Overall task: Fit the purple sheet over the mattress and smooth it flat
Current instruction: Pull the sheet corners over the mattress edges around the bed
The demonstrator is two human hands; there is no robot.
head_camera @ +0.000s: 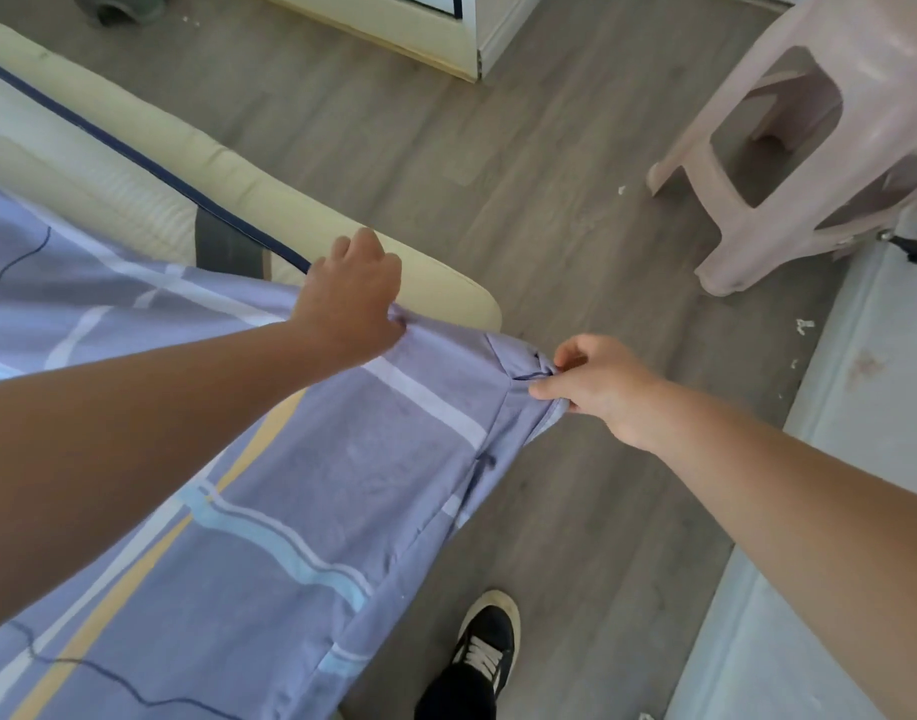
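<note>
**Surface.** The mattress [108, 187] is cream with navy piping. It runs from the upper left edge of the view to a rounded corner near the centre. The purple sheet [300, 511], striped in white, yellow and pale blue, covers the near part of the bed. It hangs off the near edge toward the floor [498, 163]. The far strip of the mattress and its corner are uncovered.

**Hands.** The left hand [349, 298] is at the sheet's upper edge, just short of the mattress corner. Its fingers [365, 244] are curled and the thumb is tucked into a gather of fabric, so it grips the sheet. The right hand [596, 387] is off the corner, over the floor. Its fingers [570, 350] and thumb pinch the bunched corner of the sheet. The cloth is drawn taut between the two hands.

**Room.** The floor is grey wood-look plank with small white specks [621, 189] scattered on it. A pink plastic stool [789, 122] stands at the upper right, well apart from the bed. The base of a cream cabinet [394, 28] shows at the top. A pale ledge [861, 407] runs down the right side. A black shoe [485, 646] with white laces is planted on the floor beside the hanging sheet.
</note>
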